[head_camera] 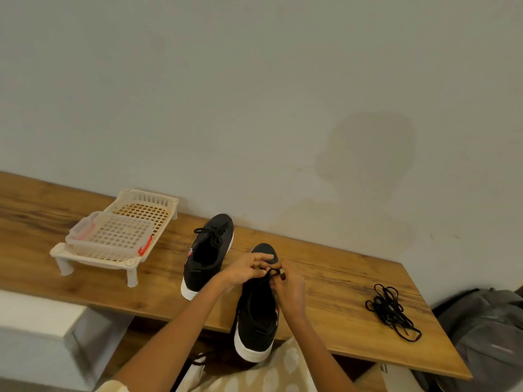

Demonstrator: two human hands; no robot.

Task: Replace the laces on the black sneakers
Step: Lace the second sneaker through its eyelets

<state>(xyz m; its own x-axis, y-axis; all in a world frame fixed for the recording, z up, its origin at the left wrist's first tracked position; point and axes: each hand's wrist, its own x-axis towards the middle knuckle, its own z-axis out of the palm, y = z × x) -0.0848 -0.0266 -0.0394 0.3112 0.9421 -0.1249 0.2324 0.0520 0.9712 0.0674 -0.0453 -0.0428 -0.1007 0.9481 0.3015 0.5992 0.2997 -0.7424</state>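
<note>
Far left on the wooden bench (334, 278): white plastic rack (119, 239) holding a clear container (111, 236) with red clips. No role in the task.

Just right of the rack: first black sneaker (209, 253), flat on the bench, toe toward the wall, lace tied at the front.

Centre: second black sneaker (259, 304), toe on the bench, heel overhanging the near edge above the lap. Left hand (249, 268) over the toe end, fingers curled, pinching the black lace (267, 275) near the front eyelets. Right hand (291, 287) just beside it, fingers curled round the same lace. Exact eyelet engaged not discernible; apparently one of the front pair.

Further right, well apart from both shoes: loose pile of black laces (392, 309) on the bench. Far right, beyond the bench end: grey bag (486, 335).

Failure risks from this state:
- Heel unsupported past the edge. Hard pull toward the body likely to drag the shoe off the bench.
- Black lace on black upper. Skipped or doubled eyelet easily overlooked.
- Loose pile tangled. Fast pull on one end likely to tighten a knot.
- Old and new laces alike in colour. Mix-up possible if set down together.
</note>
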